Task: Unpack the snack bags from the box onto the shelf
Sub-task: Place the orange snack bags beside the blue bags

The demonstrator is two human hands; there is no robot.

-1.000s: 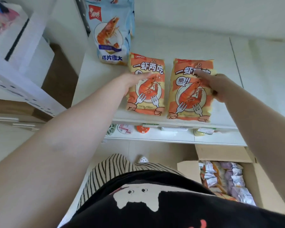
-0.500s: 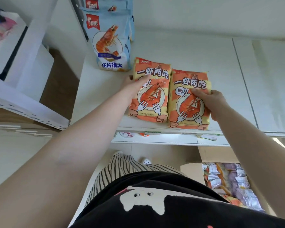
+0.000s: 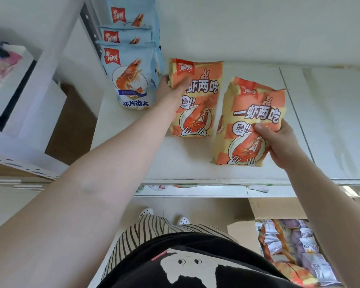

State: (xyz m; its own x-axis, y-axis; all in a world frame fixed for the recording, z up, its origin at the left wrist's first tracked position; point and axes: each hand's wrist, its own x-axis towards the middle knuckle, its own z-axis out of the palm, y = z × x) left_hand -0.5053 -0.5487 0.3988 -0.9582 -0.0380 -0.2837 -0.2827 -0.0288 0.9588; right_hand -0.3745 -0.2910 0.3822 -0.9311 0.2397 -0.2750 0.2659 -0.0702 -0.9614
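Observation:
Two orange shrimp-snack bags stand on the white shelf (image 3: 247, 175). My left hand (image 3: 173, 94) grips the left orange bag (image 3: 197, 113) by its upper left edge, thumb across the front. My right hand (image 3: 279, 142) holds the right orange bag (image 3: 247, 113) at its right side, thumb on the front. The right bag stands nearer the shelf's front edge, slightly tilted and apart from the left one. The open cardboard box (image 3: 279, 208) sits on the floor at lower right, filled with several small snack packets (image 3: 295, 246).
A row of blue shrimp-chip bags (image 3: 131, 80) stands at the shelf's back left, right beside my left hand. A lower shelf (image 3: 195, 192) shows under the front edge. White storage units (image 3: 19, 113) stand to the left. The shelf's right part (image 3: 337, 121) is bare.
Both bags have been lifted more upright. The left bag has gone back toward the blue bags, and the right bag has come away from it toward the front.

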